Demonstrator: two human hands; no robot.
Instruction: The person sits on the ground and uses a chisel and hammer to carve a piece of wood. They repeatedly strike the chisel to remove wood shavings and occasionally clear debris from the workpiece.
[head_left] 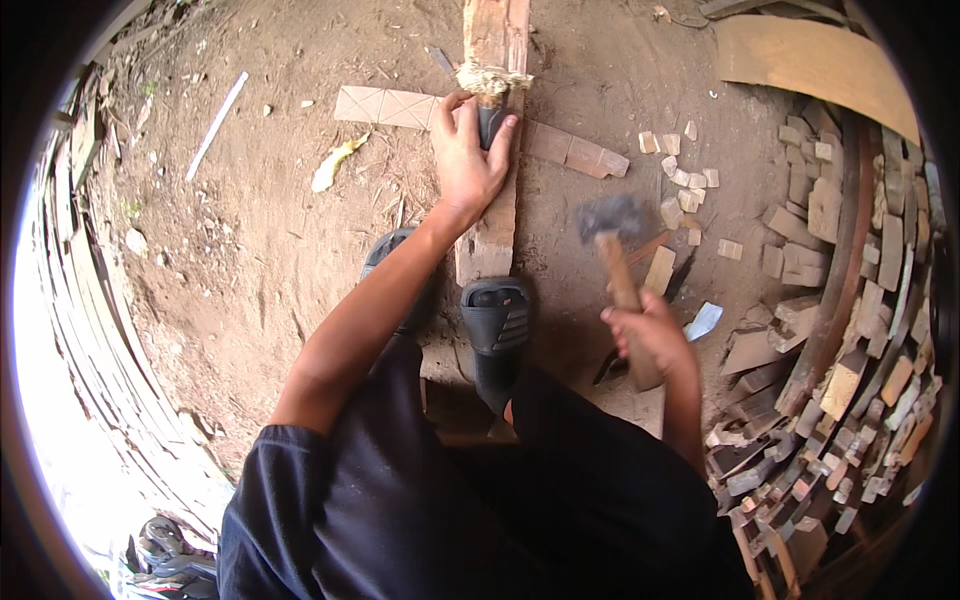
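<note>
My left hand [470, 165] is closed round the dark grip of a chisel [489, 116], whose wooden top is frayed and splayed; its cutting end is hidden. Beneath it, a thin board [385, 107] marked with crossing lines lies across a long timber beam [487, 250]. The board's other end sticks out to the right of the beam. In my right hand [655, 335] is a hammer [620, 270], gripped by its wooden handle. Its dark, heavy head is raised, slightly blurred, to the right of the beam and apart from the chisel.
Small cut wood blocks [690, 180] lie scattered on the dirt ground. Stacked wood offcuts [840, 400] fill the right side, below a curved-looking panel [810, 65]. My sandalled foot [495, 315] is at the beam's near end. A yellow scrap [337, 163] and white strip [217, 127] lie left.
</note>
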